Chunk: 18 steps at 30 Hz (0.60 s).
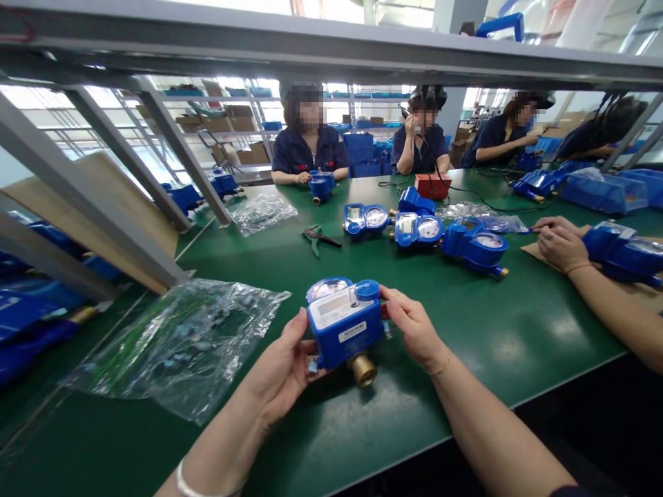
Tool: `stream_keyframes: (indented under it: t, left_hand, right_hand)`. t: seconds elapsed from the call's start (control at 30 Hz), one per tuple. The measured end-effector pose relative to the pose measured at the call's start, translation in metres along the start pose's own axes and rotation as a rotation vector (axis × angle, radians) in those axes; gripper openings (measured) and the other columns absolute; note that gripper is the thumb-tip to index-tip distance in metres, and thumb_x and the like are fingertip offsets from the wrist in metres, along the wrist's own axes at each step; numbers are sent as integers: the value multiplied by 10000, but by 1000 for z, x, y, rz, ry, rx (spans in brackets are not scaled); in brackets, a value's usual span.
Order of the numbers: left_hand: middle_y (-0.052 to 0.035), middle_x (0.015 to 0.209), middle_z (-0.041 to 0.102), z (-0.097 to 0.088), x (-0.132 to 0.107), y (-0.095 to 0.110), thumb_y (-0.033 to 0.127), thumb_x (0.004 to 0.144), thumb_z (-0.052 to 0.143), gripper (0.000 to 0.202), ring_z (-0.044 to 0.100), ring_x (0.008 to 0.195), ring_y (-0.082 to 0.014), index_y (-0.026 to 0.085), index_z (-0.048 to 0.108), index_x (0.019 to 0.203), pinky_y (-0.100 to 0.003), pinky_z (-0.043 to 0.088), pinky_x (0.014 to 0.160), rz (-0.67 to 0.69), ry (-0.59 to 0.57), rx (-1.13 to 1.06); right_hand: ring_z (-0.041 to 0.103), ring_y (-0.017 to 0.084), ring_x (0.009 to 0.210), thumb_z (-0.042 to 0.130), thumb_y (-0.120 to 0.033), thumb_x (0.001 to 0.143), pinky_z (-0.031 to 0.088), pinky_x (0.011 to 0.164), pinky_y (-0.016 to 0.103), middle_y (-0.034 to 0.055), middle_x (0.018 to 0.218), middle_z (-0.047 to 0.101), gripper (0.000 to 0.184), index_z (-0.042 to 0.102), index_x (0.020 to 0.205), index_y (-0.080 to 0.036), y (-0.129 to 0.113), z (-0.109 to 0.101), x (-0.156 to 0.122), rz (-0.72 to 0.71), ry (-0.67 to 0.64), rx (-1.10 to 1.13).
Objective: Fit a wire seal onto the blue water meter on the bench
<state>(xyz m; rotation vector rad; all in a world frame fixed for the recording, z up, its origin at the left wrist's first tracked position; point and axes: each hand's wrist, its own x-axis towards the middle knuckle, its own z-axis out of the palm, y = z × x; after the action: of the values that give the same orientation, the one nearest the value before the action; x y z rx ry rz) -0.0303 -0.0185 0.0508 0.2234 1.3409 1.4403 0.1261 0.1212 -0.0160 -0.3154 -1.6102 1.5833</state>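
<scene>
I hold a blue water meter [344,324] with a brass threaded end just above the green table [492,331], near its front edge. My left hand [282,369] grips the meter's left side, thumb up along its edge. My right hand [414,328] closes on the right side near the blue round cap, fingers curled against the housing. The meter's clear dial window and small display face up toward me.
A clear plastic bag of small parts [181,345] lies at my left. Three more blue meters [419,231] and pliers [318,238] sit mid-table. A co-worker's hands [562,245] work at the right; other people sit across the table. Metal frame struts [98,207] slant at left.
</scene>
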Motion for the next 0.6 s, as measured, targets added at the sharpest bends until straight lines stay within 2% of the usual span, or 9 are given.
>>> stream_keyframes:
  t: [0.17,0.27,0.6]
  left_hand:
    - [-60,671,623,0,-16,5,418,902,479,330,574,461,-133,134,618,998,-244,525,400,-81,-128,-127]
    - [-57,639,614,1,-24,3,350,917,468,291,579,455,-131,112,612,1003,-249,538,406,-94,-202,-139]
    - [-76,634,614,10,-37,-3,358,920,445,315,577,439,-146,91,601,983,-250,531,375,-86,-151,-184]
  right_hand:
    - [548,165,823,488,-487,891,462,701,283,40,999,541,391,620,1171,-248,-13,1,-11,-75,-17,248]
    - [513,144,768,518,-481,876,436,656,262,37,924,499,378,648,1131,-233,-15,0,-15,-68,-33,373]
    - [461,135,746,550,-442,861,385,637,255,33,885,441,358,655,1121,-219,-14,-3,-19,-30,-53,414]
